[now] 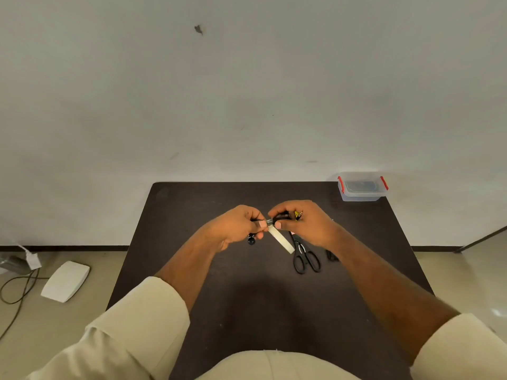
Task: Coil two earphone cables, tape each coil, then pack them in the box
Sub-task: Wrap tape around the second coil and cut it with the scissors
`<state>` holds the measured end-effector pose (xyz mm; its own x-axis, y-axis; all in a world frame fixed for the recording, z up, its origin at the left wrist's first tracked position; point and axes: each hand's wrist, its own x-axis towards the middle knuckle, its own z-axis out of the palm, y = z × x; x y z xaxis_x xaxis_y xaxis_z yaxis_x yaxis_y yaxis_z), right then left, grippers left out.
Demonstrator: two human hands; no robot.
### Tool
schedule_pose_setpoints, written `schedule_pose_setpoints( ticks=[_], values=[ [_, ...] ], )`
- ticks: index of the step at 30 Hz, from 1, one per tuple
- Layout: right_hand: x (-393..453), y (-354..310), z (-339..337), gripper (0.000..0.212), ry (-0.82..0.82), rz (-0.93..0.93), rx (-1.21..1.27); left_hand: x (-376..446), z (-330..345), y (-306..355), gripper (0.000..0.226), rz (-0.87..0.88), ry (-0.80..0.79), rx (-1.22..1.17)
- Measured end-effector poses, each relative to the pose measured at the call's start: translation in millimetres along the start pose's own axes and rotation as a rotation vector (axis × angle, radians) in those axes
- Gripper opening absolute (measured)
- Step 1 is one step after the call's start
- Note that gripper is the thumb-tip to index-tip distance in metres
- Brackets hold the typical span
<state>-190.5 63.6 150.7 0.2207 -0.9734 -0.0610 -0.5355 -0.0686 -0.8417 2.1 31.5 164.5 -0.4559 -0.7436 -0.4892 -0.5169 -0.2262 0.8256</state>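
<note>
Head view: left hand [238, 223] and right hand [301, 222] pinch a thin black earphone coil [275, 218] between fingertips; flat, whitish tape strip [282, 239] hangs below them.

Soft, even, dim indoor light. A faint shadow lies on the tabletop [247, 311] near its near edge. Wide-angle distortion bends the tabletop's edges. Focus is slightly soft; a small glare marks the floor [498, 311].
</note>
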Motion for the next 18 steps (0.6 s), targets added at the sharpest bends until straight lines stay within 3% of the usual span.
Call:
schedule_pose_setpoints(
  ticks=[6, 10, 14, 18],
  values=[
    [9.7, -11.9, -13.4, 0.022, -0.142, -0.133, -0.318, 2.0, -7.8, 8.8, 0.020, -0.026, -0.094, 0.030],
    [12.4, -15.9, -15.7, 0.014, -0.135, -0.171, -0.394, 4.1, -10.1, 8.0, 0.021, -0.062, -0.093, 0.054],
    [11.2, -14.2, -9.5, 0.010, -0.077, -0.180, -0.436, 6.6, -6.8, 0.3, 0.010, 0.018, -0.058, 0.010],
    [10.2, -9.0, -0.2, 0.009, 0.017, -0.155, -0.379, 10.0, -1.5, -12.8, 0.061, 0.136, 0.136, 0.088]
  ],
)
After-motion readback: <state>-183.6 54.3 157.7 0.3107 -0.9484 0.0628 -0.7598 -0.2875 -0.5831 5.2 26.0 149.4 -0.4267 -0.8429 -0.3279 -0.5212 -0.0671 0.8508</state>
